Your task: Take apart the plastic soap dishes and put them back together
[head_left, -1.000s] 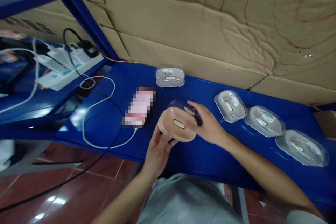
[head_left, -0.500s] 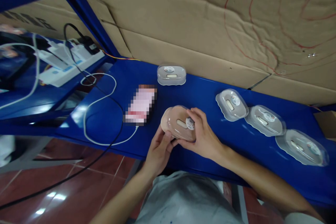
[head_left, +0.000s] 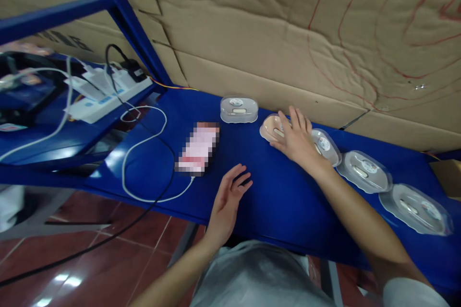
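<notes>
My right hand [head_left: 299,140] reaches to the back of the blue shelf. Its fingers and thumb are around a rounded clear plastic case [head_left: 269,129] with a beige inside, a pale oblong piece and a round label. The hand covers the case's right part. My left hand [head_left: 227,204] hovers over the front of the shelf, fingers apart, holding nothing. Close to the right hand sits a similar clear case [head_left: 326,145], partly hidden by the wrist. Two more cases, one in the middle [head_left: 367,171] and one farther right [head_left: 414,208], continue that row.
Another clear case [head_left: 239,109] stands at the back, left of the right hand. A phone [head_left: 199,148] with a blurred screen lies left, on a white cable [head_left: 124,168]. A power strip [head_left: 108,105] holds several plugs. Cardboard [head_left: 252,33] lines the back; a black cable [head_left: 118,230] hangs in front.
Both hands held the beige case in front of me before. The right hand has carried it back and right to the row; the left hand has let go and opened.
</notes>
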`<control>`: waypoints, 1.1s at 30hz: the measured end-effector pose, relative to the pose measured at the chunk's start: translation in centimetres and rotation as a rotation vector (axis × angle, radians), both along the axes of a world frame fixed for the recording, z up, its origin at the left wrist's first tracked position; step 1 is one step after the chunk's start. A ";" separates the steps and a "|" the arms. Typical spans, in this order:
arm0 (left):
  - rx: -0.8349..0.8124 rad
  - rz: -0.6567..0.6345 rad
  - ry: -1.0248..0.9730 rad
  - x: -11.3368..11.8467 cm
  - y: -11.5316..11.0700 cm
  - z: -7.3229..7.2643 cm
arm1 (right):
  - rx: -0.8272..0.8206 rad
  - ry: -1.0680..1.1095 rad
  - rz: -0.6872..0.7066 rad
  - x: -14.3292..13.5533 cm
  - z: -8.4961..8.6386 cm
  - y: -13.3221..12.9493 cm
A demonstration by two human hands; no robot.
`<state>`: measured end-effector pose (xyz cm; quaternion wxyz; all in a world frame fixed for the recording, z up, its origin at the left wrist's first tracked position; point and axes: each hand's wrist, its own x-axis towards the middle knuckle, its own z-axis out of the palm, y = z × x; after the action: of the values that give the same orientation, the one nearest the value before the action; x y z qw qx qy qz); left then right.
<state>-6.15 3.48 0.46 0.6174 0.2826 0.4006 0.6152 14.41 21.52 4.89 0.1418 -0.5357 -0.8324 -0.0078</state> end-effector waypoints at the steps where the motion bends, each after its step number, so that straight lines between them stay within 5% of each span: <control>1: 0.026 0.009 0.033 0.0 -0.1 -0.2 | 0.010 -0.012 0.033 -0.9 0.3 0.8; 6: 0.111 0.025 0.145 0.0 -0.7 -0.8 | -0.017 -0.102 0.222 -7.0 0.4 3.1; 10: 0.128 0.057 0.173 0.0 -0.8 -0.8 | 0.042 -0.167 0.230 -9.1 -0.1 2.0; 21: 0.198 0.079 0.269 0.2 -1.5 -0.4 | 0.059 -0.102 0.343 -3.0 -0.1 -4.0; 26: 0.305 0.122 0.700 -0.3 -2.6 0.1 | 0.034 0.070 0.482 -0.9 0.4 -9.0; 29: 0.444 0.143 0.910 -1.0 -2.7 0.4 | -0.053 0.160 0.439 -0.2 0.6 -11.7; 33: 0.570 -0.074 0.952 -2.0 -1.9 0.3 | -0.225 0.257 0.400 0.5 0.3 -13.8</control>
<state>-8.17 1.56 0.75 0.2884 0.6990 0.4428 0.4817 14.96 7.75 5.18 0.1844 -0.3693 -0.8926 0.1813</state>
